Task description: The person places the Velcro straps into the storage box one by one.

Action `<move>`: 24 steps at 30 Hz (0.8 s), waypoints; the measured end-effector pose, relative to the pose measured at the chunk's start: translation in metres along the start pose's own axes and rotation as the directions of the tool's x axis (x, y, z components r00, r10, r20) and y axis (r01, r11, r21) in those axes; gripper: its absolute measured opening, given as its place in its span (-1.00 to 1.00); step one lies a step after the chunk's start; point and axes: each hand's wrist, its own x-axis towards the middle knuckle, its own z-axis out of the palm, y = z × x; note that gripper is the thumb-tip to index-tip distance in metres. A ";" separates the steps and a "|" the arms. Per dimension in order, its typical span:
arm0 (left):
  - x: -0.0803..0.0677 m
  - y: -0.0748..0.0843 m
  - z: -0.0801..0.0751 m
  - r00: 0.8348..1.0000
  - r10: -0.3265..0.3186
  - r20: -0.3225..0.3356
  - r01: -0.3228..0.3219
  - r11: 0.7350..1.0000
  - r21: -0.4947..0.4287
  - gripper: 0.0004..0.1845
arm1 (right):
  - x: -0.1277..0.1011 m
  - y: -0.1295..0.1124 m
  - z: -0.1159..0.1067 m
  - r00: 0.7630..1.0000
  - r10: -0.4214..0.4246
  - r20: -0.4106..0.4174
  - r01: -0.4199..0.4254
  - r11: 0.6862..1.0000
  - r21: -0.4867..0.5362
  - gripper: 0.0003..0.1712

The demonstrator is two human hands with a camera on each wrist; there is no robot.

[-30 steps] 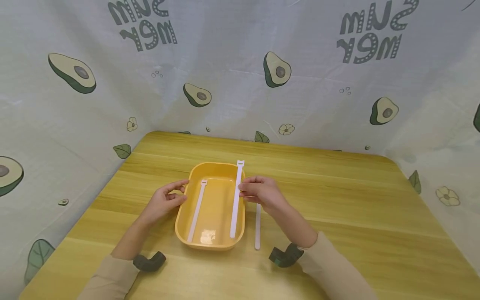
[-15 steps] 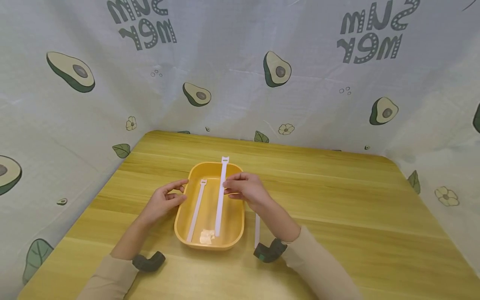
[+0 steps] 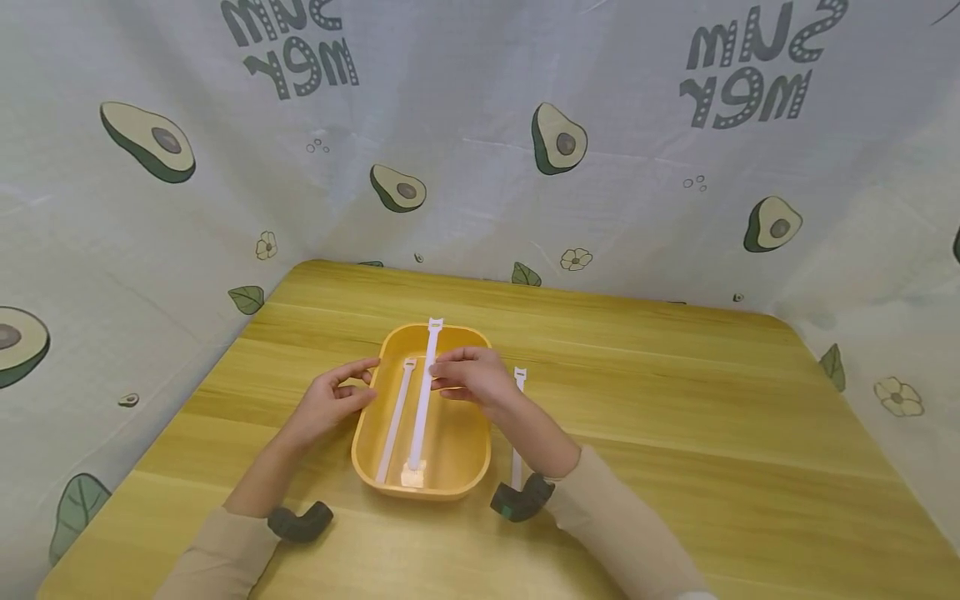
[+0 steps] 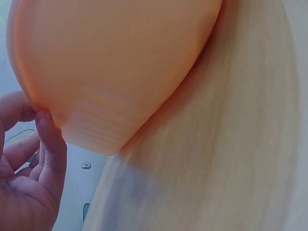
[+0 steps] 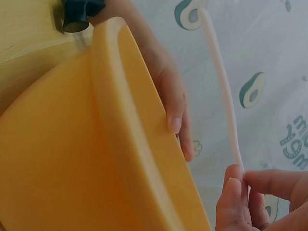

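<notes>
Looks like a makeshift recording booth: wooden table (image 3: pixel 675 400) walled in by avocado-print cloth (image 3: pixel 480 142) (lettering mirrored).

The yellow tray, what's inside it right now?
One white strap lies in the yellow tray; a second strap, pinched by the right hand, reaches in. Its lower end is glare-blurred.
</notes>
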 end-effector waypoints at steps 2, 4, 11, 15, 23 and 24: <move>0.000 0.000 0.000 1.000 0.001 0.001 -0.001 1.000 0.003 -0.47 | 0.002 0.001 0.002 1.000 0.009 0.000 -0.009 1.000 -0.002 -0.88; 0.001 -0.001 -0.001 1.000 0.003 0.001 -0.003 1.000 0.008 -0.47 | 0.005 0.003 0.004 1.000 0.014 0.001 -0.014 1.000 -0.004 -0.88; 0.002 -0.001 -0.001 1.000 -0.007 -0.005 0.007 1.000 0.008 -0.48 | 0.016 0.010 0.010 0.999 0.037 -0.007 -0.038 0.998 -0.042 -0.86; 0.002 -0.001 0.000 1.000 -0.001 -0.004 0.001 1.000 0.005 -0.48 | 0.022 0.015 0.013 0.998 0.053 -0.024 -0.055 0.996 -0.070 -0.87; 0.001 -0.002 -0.001 1.000 0.009 0.002 -0.009 1.000 0.004 -0.48 | 0.028 0.024 0.017 0.999 0.033 -0.042 -0.038 0.993 -0.113 -0.88; 0.001 -0.002 -0.001 1.000 0.007 0.001 -0.007 1.000 0.005 -0.48 | 0.029 0.025 0.018 0.998 0.034 -0.043 -0.039 0.993 -0.114 -0.88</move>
